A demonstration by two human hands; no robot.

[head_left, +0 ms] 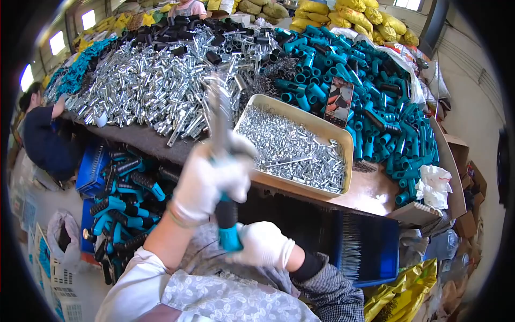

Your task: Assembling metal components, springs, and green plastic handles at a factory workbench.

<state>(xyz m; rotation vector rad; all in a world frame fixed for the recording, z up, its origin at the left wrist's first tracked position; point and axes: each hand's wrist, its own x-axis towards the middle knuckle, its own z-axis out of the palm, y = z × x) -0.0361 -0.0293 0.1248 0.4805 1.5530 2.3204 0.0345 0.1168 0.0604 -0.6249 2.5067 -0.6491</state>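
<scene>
My left hand [206, 180], in a white glove, is closed around the upper part of a tool handle [228, 228] with teal and black grip; a blurred metal shaft [217, 110] sticks up from it. My right hand [263, 244], also gloved, grips the teal lower end of the same handle. Both hands are just in front of a beige tray [322, 126] filled with small silver metal pieces. Behind the tray lie a heap of silver metal tubes [145, 86] and a heap of teal grip sleeves [386, 107].
A blue crate [375, 247] stands under my right hand. Several finished teal-and-black handles [123, 206] lie in a blue bin at lower left. A phone [339, 102] leans among the teal sleeves. Another person [45, 137] works at far left. Yellow sacks [354, 16] are stacked behind.
</scene>
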